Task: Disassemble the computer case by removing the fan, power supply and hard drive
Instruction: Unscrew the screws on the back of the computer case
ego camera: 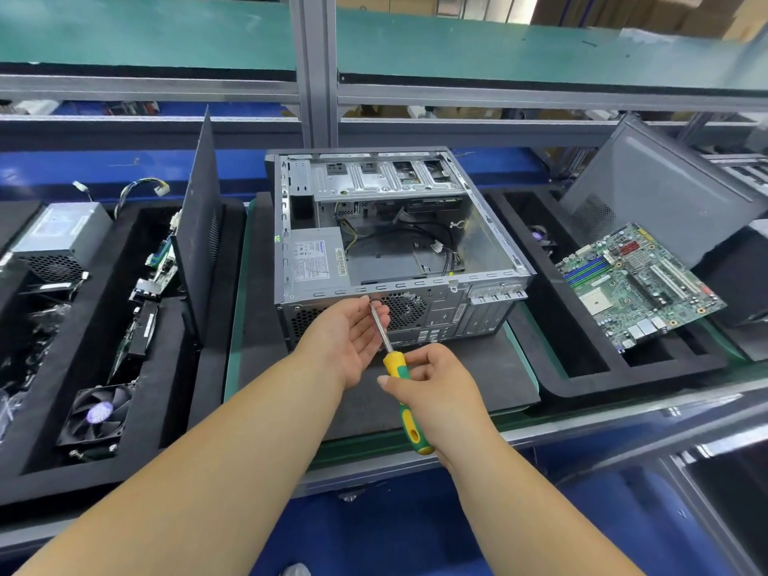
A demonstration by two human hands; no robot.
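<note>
A right hand point(432, 384) at lower centre of the frame grips the yellow-and-green handle of a screwdriver point(401, 382), while the left hand point(349, 332), palm up with fingers relaxed, steadies the metal shaft against its fingertips. Just above them, at centre frame, the computer case point(399, 247) lies on its side on a dark mat point(478, 380), its side panel off, showing bare steel, loose cables and the grey power supply point(313, 259) in its left corner. The screwdriver's tip meets the case's rear face beside the round fan grille point(405, 309).
</note>
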